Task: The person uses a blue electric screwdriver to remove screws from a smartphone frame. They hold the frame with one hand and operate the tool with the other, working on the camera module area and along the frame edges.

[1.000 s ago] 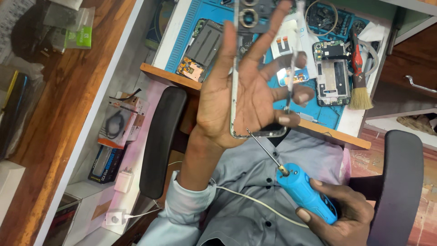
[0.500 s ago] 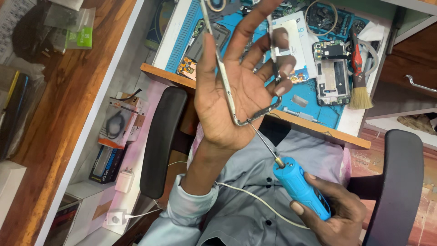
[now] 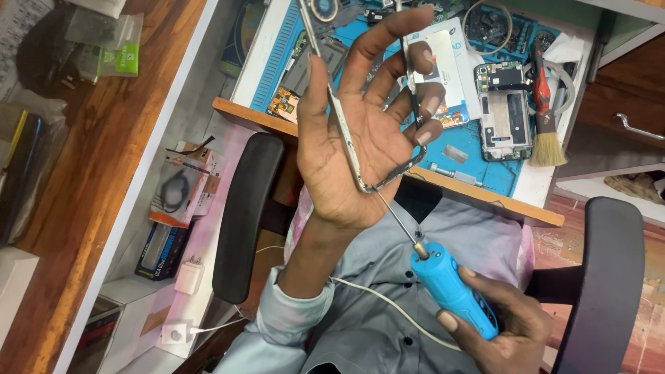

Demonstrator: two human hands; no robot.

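The left hand [image 3: 360, 145] was raised, palm towards the camera, with its fingers loosely curled round a thin metal phone frame [image 3: 346, 138], worn and silver-grey, gripping it at both long edges. The frame stood nearly upright in front of the blue rubber work mat [image 3: 478, 149], its lower corner pointing down towards the person's chest. The right hand [image 3: 506, 325] was closed tight around a bright blue electric screwdriver [image 3: 454, 289] with a thin steel bit, held below the mat over the grey shirt. The tip of the bit touched the frame's lower corner, just beside the left palm. A white cable [image 3: 374, 298] ran across the shirt from the screwdriver's side. On the mat lay an opened phone body with bare circuit boards [image 3: 506, 111] and, at the mat's right edge, a red-handled brush with tan bristles [image 3: 544, 125].
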